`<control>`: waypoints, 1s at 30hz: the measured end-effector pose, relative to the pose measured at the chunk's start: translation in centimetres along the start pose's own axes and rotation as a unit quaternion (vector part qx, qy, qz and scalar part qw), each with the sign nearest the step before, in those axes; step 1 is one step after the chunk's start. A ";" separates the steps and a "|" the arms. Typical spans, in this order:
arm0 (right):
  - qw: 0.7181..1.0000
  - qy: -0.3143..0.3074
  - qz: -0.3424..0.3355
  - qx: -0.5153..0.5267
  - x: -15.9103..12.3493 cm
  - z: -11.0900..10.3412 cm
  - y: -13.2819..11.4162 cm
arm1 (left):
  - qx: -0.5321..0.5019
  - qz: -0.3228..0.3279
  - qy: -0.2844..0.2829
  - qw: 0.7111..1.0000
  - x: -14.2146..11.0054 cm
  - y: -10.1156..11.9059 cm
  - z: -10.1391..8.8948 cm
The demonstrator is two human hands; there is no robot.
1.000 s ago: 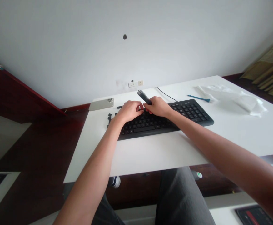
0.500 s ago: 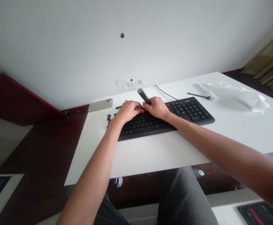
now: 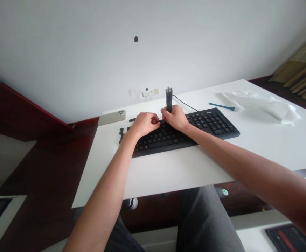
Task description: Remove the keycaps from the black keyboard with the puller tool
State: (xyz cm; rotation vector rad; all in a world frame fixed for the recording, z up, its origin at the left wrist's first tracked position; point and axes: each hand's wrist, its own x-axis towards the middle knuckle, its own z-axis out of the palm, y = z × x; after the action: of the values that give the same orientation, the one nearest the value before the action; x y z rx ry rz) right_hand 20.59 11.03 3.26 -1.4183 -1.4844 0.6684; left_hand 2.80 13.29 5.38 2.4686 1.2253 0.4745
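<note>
Right hand, fingers clamped around upright dark-grey cylindrical tool; left hand, fingers curled together on black plastic keyboard.

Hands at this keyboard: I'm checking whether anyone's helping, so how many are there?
2. The left hand lies on the black keyboard; the right hand, also over its keys, holds a dark tool upright. No others show.

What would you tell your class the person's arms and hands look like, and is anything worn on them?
Both arms are bare as far as the view shows: no sleeve covers the left forearm or the right forearm. The left hand and right hand wear no gloves, and no watch, band or ring can be made out.
</note>
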 end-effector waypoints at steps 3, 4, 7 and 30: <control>0.999 0.030 0.006 0.031 0.3 -0.1 0.2 | 0.017 0.011 0.006 1.000 0.1 0.1 0.3; 0.999 0.036 0.006 0.037 0.4 -0.1 0.2 | 0.021 0.017 0.010 1.000 0.1 0.2 0.4; 0.998 0.049 0.002 0.050 0.6 -0.2 0.4 | 0.028 0.023 0.034 0.999 0.0 0.2 0.6; 0.982 0.147 -0.012 0.115 2.6 -2.5 0.7 | 0.110 0.058 0.091 0.988 2.3 -0.8 0.5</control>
State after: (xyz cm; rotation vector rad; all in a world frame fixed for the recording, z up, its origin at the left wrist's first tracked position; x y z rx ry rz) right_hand 23.42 13.08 4.35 -1.2572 -1.1526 0.5684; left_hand 3.76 15.55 4.92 2.7474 1.2673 0.6397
